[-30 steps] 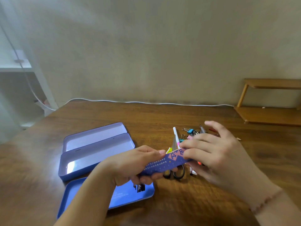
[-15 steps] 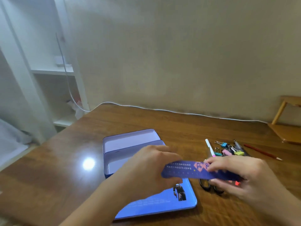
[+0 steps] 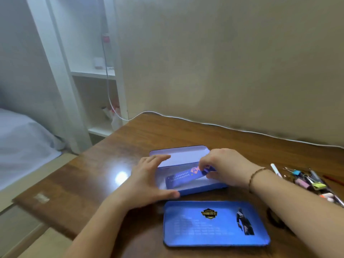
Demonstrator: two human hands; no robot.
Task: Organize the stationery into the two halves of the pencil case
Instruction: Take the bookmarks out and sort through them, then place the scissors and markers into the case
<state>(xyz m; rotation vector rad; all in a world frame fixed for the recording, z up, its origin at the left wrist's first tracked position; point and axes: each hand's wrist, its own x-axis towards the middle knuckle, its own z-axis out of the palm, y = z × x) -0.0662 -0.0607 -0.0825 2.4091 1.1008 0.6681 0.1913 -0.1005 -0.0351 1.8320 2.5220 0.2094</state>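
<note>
A blue tin pencil case lies open on the wooden table, its far half [image 3: 178,155] behind its near half [image 3: 202,189]. A dark blue printed ruler [image 3: 183,178] lies slanted inside the near half. My right hand [image 3: 223,166] pinches the ruler's right end with thumb and fingers. My left hand [image 3: 147,181] is spread open and rests against the near half's left end, thumb on its front rim. A pile of stationery [image 3: 312,181] with binder clips, pens and a white pen [image 3: 276,170] lies at the right.
A separate blue lid [image 3: 214,223] with a logo and a figure lies nearest me. A red pencil [image 3: 333,180] sits at the far right edge. A white cable [image 3: 242,130] runs along the wall. The table's left edge drops off toward a bed and white shelves.
Both hands carried the ruler left from above the lid into the near case half. My left hand let go of it and now steadies the case. The camera swung left.
</note>
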